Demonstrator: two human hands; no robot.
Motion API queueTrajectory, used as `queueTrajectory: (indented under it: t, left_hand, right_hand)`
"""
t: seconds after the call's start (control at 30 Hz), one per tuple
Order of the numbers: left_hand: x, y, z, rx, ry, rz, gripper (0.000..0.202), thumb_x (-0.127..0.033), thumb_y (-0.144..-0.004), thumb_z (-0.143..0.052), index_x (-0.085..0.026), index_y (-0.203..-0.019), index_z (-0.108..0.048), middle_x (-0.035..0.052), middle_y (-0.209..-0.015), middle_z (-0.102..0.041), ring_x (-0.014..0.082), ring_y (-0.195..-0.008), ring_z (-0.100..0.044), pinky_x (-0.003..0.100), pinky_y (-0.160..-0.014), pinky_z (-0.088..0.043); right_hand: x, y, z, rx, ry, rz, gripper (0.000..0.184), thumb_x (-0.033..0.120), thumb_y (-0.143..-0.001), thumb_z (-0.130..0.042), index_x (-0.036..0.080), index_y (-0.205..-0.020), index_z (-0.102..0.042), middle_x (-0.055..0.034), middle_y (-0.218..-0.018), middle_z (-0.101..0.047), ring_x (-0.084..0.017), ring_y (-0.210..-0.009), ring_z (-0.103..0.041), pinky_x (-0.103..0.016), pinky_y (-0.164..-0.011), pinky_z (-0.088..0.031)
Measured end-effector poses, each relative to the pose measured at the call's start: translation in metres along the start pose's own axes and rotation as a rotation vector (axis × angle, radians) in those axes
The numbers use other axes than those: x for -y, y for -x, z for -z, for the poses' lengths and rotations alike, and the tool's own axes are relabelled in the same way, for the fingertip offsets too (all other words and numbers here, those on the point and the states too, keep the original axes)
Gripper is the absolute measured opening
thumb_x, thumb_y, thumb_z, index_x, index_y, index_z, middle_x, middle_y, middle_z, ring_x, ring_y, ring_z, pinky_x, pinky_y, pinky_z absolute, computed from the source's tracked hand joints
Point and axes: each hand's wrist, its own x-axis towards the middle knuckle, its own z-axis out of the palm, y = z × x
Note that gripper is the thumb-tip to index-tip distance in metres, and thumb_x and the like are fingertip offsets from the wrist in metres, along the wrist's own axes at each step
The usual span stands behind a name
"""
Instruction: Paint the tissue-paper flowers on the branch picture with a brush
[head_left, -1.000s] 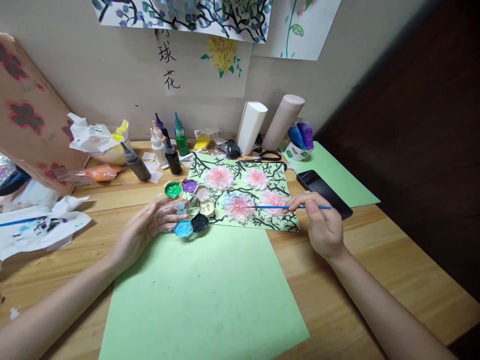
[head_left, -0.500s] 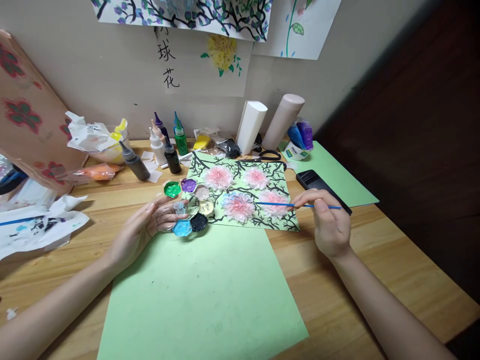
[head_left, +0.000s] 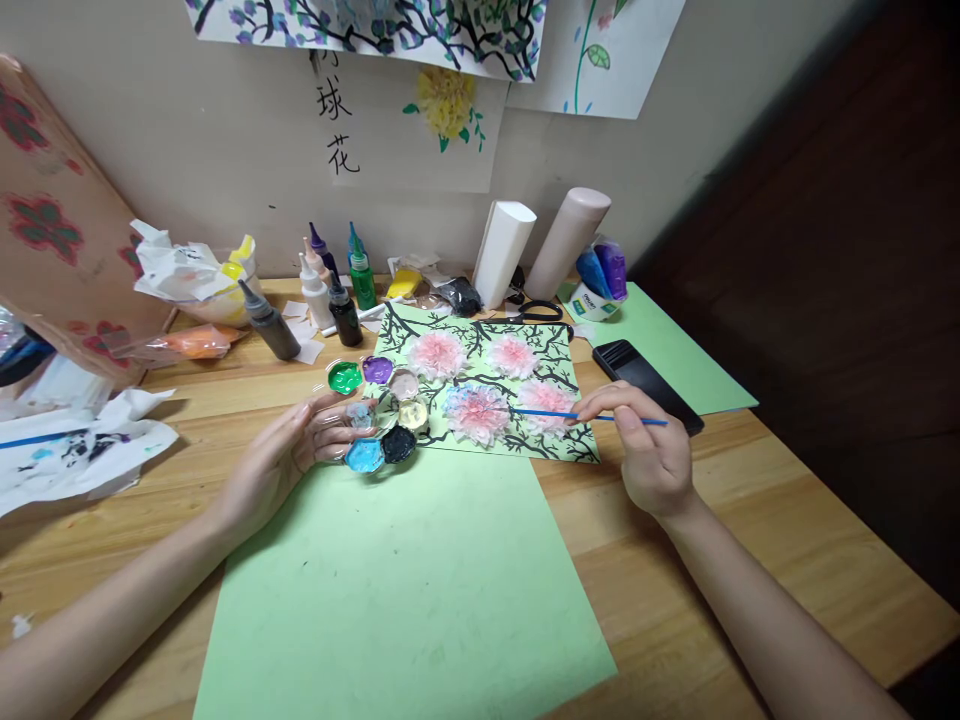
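My left hand (head_left: 311, 435) holds a clear flower-shaped paint palette (head_left: 360, 415) by its left side, its wells filled with green, purple, light blue, black and pale paints. In my right hand (head_left: 649, 440) a thin blue paintbrush (head_left: 551, 413) is pinched, pointing left. Its tip is at the lower-left pink paper flower (head_left: 478, 414), whose upper-left petals are tinted blue. That flower sits on a green sheet with black painted branches (head_left: 517, 448), together with several other pink-white paper flowers (head_left: 437, 355). The palette covers the sheet's lower-left corner.
A plain green sheet (head_left: 405, 580) lies in front. Paint bottles (head_left: 345, 312), scissors (head_left: 540, 312) and two upright containers (head_left: 504, 255) stand or lie along the wall. To the right is a black phone-like object (head_left: 649, 385); at left, a stained tissue (head_left: 82, 450) with another blue brush.
My right hand has shifted slightly left and its grip sits a little closer to the brush tip. The tip stays at the same flower; my left hand and the palette hold still.
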Motion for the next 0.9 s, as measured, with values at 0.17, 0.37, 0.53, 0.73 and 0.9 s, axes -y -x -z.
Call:
queueTrajectory:
  t: [0.17, 0.37, 0.53, 0.73, 0.9]
  left_hand:
    - [0.001, 0.001, 0.001, 0.009, 0.013, -0.008, 0.033, -0.038, -0.09, -0.05, -0.021, -0.116, -0.058, 0.0078, -0.119, -0.064, 0.0252, -0.102, -0.064, 0.03, -0.08, -0.052]
    - [0.0, 0.0, -0.002, 0.012, 0.003, 0.003, 0.034, -0.036, -0.092, -0.046, -0.019, -0.121, -0.054, 0.0102, -0.126, -0.06, 0.0254, -0.104, -0.063, 0.03, -0.08, -0.051]
    - [0.0, 0.0, -0.002, 0.031, 0.002, -0.016, 0.034, -0.036, -0.092, -0.045, -0.017, -0.119, -0.054, 0.0111, -0.124, -0.061, 0.0253, -0.103, -0.064, 0.03, -0.079, -0.051]
    - [0.001, 0.0, -0.001, 0.053, 0.015, -0.035, 0.034, -0.035, -0.093, -0.045, -0.017, -0.12, -0.054, 0.0118, -0.122, -0.062, 0.0248, -0.101, -0.064, 0.03, -0.077, -0.05]
    - [0.004, -0.001, 0.001, 0.08, 0.02, -0.045, 0.033, -0.035, -0.093, -0.044, -0.018, -0.119, -0.056, 0.0115, -0.124, -0.061, 0.0238, -0.1, -0.064, 0.03, -0.079, -0.05]
  right_hand:
    - [0.001, -0.001, 0.002, -0.052, -0.045, 0.009, 0.029, 0.027, -0.093, -0.036, 0.022, -0.081, -0.063, -0.0037, -0.077, -0.063, -0.019, -0.076, -0.058, -0.034, -0.069, -0.045]
    - [0.007, 0.002, 0.002, -0.047, 0.031, 0.069, 0.027, 0.021, -0.091, -0.039, 0.024, -0.081, -0.064, -0.0035, -0.077, -0.063, -0.02, -0.076, -0.058, -0.035, -0.068, -0.044]
    - [0.025, 0.012, -0.012, -0.004, -0.042, 0.133, 0.025, 0.02, -0.091, -0.039, 0.025, -0.093, -0.063, -0.0051, -0.085, -0.066, -0.022, -0.083, -0.059, -0.038, -0.073, -0.045]
    - [0.042, 0.022, -0.038, 0.435, 0.011, 0.355, 0.03, 0.019, -0.093, -0.036, 0.017, -0.117, -0.053, -0.0103, -0.11, -0.066, -0.019, -0.101, -0.058, -0.035, -0.085, -0.047]
    - [0.044, 0.026, -0.05, 0.545, 0.022, 0.343, 0.032, 0.021, -0.095, -0.033, 0.018, -0.122, -0.05, -0.0086, -0.118, -0.064, -0.018, -0.108, -0.053, -0.034, -0.09, -0.047]
